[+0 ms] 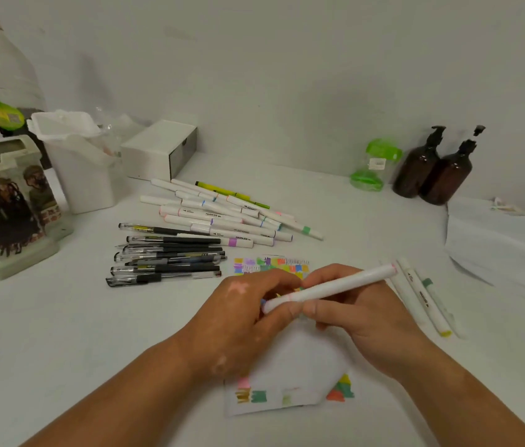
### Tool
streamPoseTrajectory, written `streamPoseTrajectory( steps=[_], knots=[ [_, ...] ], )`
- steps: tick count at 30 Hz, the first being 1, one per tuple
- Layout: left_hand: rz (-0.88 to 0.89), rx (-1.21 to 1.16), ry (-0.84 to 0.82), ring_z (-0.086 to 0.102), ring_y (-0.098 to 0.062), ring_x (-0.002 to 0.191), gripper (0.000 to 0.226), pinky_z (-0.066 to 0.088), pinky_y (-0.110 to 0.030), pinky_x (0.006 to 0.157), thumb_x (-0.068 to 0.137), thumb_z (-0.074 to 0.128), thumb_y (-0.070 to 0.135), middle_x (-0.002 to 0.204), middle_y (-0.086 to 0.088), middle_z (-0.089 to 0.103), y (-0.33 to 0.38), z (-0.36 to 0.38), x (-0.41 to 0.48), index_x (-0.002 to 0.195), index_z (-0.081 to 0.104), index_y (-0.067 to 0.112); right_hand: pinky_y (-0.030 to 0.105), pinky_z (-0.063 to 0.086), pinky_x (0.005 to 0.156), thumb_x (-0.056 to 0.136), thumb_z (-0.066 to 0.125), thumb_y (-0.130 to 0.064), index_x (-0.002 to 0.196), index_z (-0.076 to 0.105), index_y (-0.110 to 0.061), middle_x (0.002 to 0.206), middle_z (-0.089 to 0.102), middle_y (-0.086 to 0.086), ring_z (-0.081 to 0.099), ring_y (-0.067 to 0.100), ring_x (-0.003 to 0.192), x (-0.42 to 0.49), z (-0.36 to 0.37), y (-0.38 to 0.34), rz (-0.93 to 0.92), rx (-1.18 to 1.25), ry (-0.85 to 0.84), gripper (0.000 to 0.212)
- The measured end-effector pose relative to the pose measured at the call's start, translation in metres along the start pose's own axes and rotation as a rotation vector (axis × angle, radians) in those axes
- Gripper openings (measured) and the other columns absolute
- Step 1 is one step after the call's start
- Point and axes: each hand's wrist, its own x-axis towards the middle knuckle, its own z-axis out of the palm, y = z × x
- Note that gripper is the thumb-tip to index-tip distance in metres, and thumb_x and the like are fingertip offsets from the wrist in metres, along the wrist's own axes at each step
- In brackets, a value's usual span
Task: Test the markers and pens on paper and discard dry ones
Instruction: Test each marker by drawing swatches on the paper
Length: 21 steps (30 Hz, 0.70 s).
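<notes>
While both hands meet over the white sheet of paper marked with coloured test swatches (290, 359), a white barrel marker with pink bands (329, 290) lies across them, tilted up toward the right. The left hand (238, 321) curls its fingers around the marker's lower left end, and the right hand (361, 309) grips the barrel near the middle, so both are grasping the marker just above the paper. Beyond the hands on the white bench (61, 333) lies a heap of white markers with coloured bands (222, 214), and to its left a row of black gel pens with clear caps (167, 256). Just right of the right hand, three white markers (422, 295) lie side by side. Two brown pump bottles (435, 169) stand far back on the right.
</notes>
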Motion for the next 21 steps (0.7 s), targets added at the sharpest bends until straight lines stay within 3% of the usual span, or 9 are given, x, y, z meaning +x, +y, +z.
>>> streamPoseTrajectory(
  steps=[4,8,11,16,21],
  knots=[
    [0.034,0.106,0.004,0.054,0.007,0.072,0.018,0.036,-0.005,0.063,0.097,0.062,0.024,0.073,0.028,0.055,0.0,0.0,0.0,0.112,0.07,0.027,0.026,0.054,0.063,0.068,0.081,-0.032,0.094,0.077,-0.022,0.078,0.072,0.003,0.067,0.014,0.071,-0.001,-0.002,0.003,-0.027,0.026,-0.003,0.028],
    [0.035,0.139,-0.056,0.055,0.002,0.081,0.023,0.039,-0.01,0.069,0.101,0.051,0.03,0.088,0.019,0.062,-0.002,0.003,0.001,0.12,0.065,0.028,0.031,0.055,0.064,0.073,0.08,-0.032,0.096,0.077,-0.023,0.078,0.072,0.004,0.066,0.02,0.068,-0.001,-0.002,0.007,-0.077,-0.017,0.003,0.025],
    [0.067,0.169,-0.093,0.059,-0.005,0.087,0.036,0.046,-0.024,0.074,0.101,0.037,0.046,0.097,0.013,0.067,-0.001,0.009,0.001,0.12,0.063,0.029,0.029,0.055,0.063,0.074,0.08,-0.036,0.095,0.076,-0.026,0.078,0.073,0.001,0.067,0.018,0.066,-0.003,-0.002,0.009,-0.11,-0.046,-0.012,0.024],
    [0.108,0.244,-0.067,0.054,-0.008,0.071,0.039,0.04,-0.019,0.06,0.102,0.037,0.052,0.078,0.013,0.063,0.0,0.01,0.001,0.113,0.064,0.026,0.025,0.054,0.063,0.073,0.083,-0.036,0.091,0.075,-0.025,0.076,0.072,0.004,0.067,0.016,0.066,-0.004,-0.005,0.01,-0.085,-0.004,-0.03,0.023],
    [0.079,0.3,-0.005,0.048,-0.001,0.055,0.04,0.032,-0.01,0.051,0.099,0.036,0.063,0.053,0.022,0.041,0.002,0.011,0.0,0.114,0.064,0.038,0.024,0.052,0.059,0.071,0.081,-0.03,0.083,0.072,-0.022,0.071,0.068,0.001,0.063,0.013,0.063,-0.003,-0.006,0.009,-0.096,0.068,-0.046,0.017]
  ],
)
